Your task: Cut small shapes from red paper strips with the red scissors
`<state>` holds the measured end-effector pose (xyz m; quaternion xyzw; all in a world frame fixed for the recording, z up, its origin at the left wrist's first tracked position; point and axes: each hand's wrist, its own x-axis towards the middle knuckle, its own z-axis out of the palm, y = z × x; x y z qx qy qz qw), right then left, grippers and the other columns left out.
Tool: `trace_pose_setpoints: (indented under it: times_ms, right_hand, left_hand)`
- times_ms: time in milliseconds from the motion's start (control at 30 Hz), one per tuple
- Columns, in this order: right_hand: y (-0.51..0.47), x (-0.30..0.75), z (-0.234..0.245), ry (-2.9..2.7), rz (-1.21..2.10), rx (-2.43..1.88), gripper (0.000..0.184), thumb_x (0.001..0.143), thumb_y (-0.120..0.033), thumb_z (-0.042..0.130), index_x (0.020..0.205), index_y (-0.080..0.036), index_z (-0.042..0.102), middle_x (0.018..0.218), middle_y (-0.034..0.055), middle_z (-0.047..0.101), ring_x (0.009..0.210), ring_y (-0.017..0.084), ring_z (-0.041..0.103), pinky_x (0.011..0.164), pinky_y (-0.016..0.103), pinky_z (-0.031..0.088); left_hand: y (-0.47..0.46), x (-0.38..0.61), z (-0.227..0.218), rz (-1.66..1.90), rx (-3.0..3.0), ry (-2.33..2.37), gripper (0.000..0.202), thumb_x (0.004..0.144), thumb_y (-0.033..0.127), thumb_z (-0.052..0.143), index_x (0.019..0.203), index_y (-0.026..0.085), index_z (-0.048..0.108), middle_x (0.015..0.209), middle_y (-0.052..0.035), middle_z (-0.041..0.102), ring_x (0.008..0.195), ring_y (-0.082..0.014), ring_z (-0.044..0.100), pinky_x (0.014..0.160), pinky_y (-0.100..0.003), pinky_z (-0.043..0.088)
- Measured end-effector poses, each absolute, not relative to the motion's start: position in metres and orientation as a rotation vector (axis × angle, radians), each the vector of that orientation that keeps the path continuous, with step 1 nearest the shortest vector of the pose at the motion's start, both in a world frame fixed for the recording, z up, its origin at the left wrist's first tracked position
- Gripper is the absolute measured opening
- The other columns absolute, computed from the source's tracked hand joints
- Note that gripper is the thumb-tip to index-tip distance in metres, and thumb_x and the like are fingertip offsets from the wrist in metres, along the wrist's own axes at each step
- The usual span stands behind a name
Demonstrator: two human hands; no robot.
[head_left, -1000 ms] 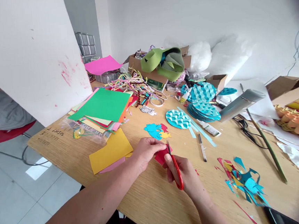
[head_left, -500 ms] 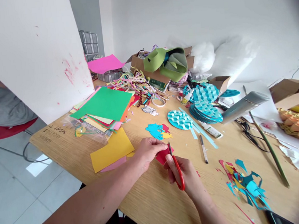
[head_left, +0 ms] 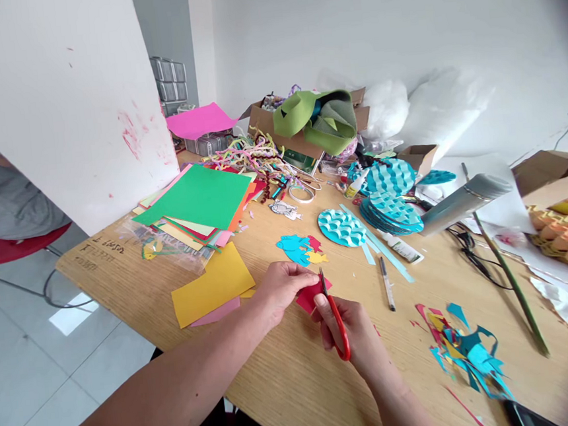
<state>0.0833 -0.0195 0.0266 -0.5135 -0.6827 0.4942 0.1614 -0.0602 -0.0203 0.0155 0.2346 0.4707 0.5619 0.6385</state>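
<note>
Nearer the person than the blue paper fish, the left hand pinches red paper and the right hand holds scissors by their red handles. The paper looks light, thin and easy to rip, best pinched at its edge; the scissors look hard, best held by the handles. Their long side runs from the right hand toward the fish, tips away from the person.

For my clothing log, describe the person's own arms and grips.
The left grip and right grip are bare hands; no glove, ring, watch or bracelet shows. No sleeve is visible on the left forearm or right forearm; a small spot marks the left.
</note>
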Motion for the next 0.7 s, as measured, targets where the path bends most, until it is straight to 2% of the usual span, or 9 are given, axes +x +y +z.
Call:
trace_pose_setpoints:
  times_ms: [300, 700]
  right_hand:
    - [-0.0185, 0.0844, 0.0263, -1.955, 1.444, -1.454, 0.054, 0.082, -0.067, 0.046, 0.064, -0.018, 0.056, 0.035, -0.0011, 0.051, 0.031, 0.01, 0.04, 0.038, 0.021, 0.03]
    - [-0.0182, 0.088, 0.029, -1.971, 1.478, -1.44, 0.052, 0.084, -0.064, 0.047, 0.064, -0.017, 0.056, 0.034, -0.0024, 0.051, 0.032, 0.009, 0.038, 0.04, 0.021, 0.031]
  left_hand:
    - [-0.0198, -0.0616, 0.0158, 1.276, 0.551, 1.098, 0.018, 0.057, 0.025, 0.072, 0.067, 0.011, 0.066, 0.068, -0.0066, 0.068, 0.062, -0.0126, 0.057, 0.064, -0.027, 0.042]
    - [-0.0185, -0.0622, 0.0148, 1.277, 0.587, 1.091, 0.018, 0.056, 0.026, 0.073, 0.066, 0.012, 0.066, 0.064, -0.0031, 0.066, 0.06, -0.0116, 0.055, 0.064, -0.026, 0.041]
